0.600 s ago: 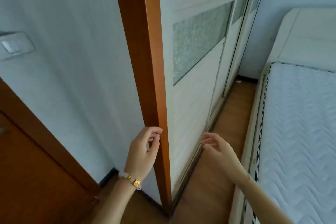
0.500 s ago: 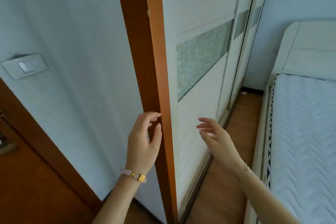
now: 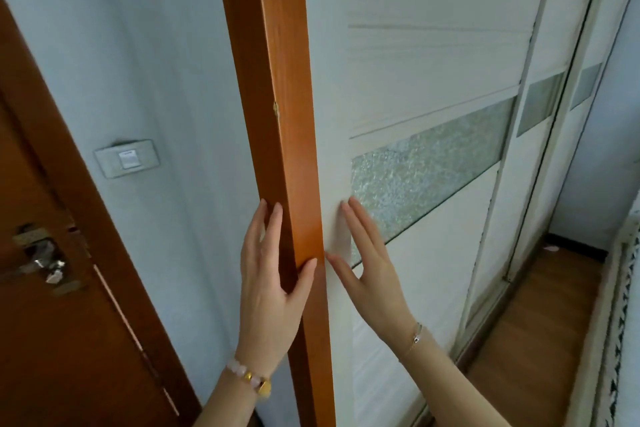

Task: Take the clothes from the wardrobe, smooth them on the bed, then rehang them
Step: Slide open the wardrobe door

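While the wardrobe [image 3: 433, 55] stands fully shut, we're right at the opening whistle of this job, and nothing of the task proper is done.

From the head camera, the only view on offer: the left hand [image 3: 268, 291] is wrapped around the orange-brown wooden side post [image 3: 277, 80] of the wardrobe, thumb on the front face, fingers round the far side, bracing. The right hand [image 3: 369, 260] is spread flat, fingers extended, palm against the white sliding door [image 3: 415, 270] just beside that post, at the lower corner of the frosted glass strip [image 3: 426, 170]. It grips nothing; it looks set to push the panel along its track.

No clothes are in sight; they're presumably behind that door, hidden. The bed [image 3: 620, 305] barely peeks in at the right edge, across a strip of wood floor [image 3: 540, 315]. Off to the left, a light switch [image 3: 128, 158] and a room door with its handle [image 3: 41, 262].

So by my reading: the door has yet to open, and taking out, smoothing and rehanging all lie ahead.
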The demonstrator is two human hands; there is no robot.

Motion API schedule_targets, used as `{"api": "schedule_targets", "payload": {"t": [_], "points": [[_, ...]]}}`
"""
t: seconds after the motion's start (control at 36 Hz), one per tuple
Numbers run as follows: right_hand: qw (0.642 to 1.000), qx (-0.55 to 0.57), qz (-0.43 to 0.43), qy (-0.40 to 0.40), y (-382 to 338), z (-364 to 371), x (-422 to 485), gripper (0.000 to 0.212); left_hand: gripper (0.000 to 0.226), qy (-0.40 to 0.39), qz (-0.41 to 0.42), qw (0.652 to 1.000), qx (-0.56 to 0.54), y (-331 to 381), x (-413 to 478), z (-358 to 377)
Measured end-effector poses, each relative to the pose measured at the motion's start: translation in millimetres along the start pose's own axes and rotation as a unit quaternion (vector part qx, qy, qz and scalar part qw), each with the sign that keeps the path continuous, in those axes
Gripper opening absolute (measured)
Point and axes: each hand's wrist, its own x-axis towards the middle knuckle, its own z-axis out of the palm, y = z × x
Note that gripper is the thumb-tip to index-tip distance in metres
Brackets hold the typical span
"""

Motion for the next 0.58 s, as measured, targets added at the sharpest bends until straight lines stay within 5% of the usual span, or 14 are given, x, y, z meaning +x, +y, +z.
{"api": "schedule_targets", "payload": {"t": [0.19, 0.58], "points": [[0.997, -0.042, -0.066, 0.01, 22, 9, 5, 0.079, 0.067, 0.005, -0.036, 0.999, -0.004, 5, -4, 0], [0.997, -0.023, -0.062, 0.034, 38, 3, 14, 0.074, 0.071, 0.034, -0.061, 0.998, -0.002, 8, -6, 1]]}}
